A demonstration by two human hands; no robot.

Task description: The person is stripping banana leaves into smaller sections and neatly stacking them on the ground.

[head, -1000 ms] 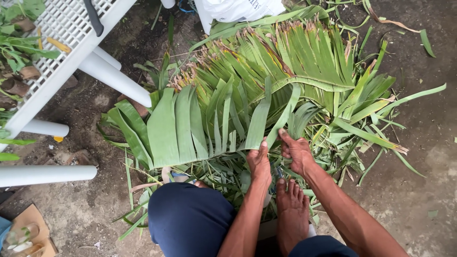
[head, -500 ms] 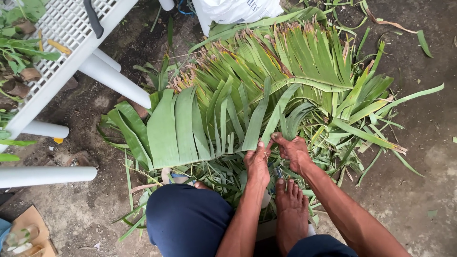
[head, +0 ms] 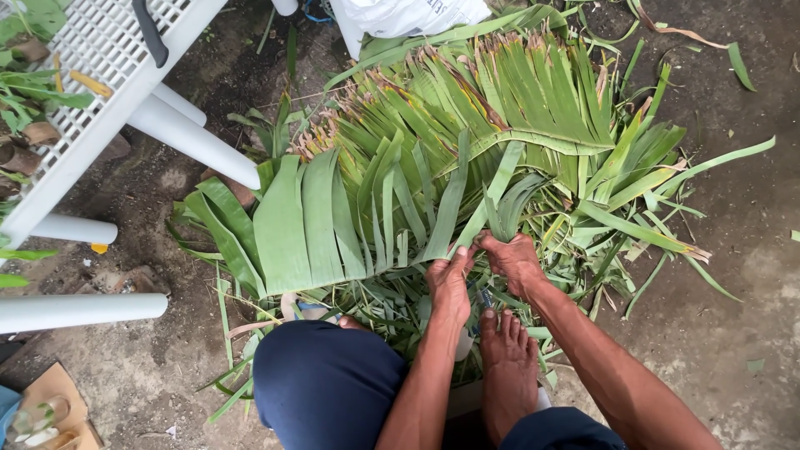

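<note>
The left hand (head: 450,283) and right hand (head: 515,260) meet at the near end of a long green leaf strip (head: 493,187). Both hands' fingers close on it. The strip runs away from them, over the leaf pile (head: 467,125) on the ground.

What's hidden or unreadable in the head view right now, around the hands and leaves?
- Left hand and right hand: fingertips buried among leaf strips, so the grip is unclear.
- Blue object between the hands: mostly covered, kind unclear.
- White bag: cut off by the top edge.
- Dark handle on the white table: its upper end is cut off.
</note>
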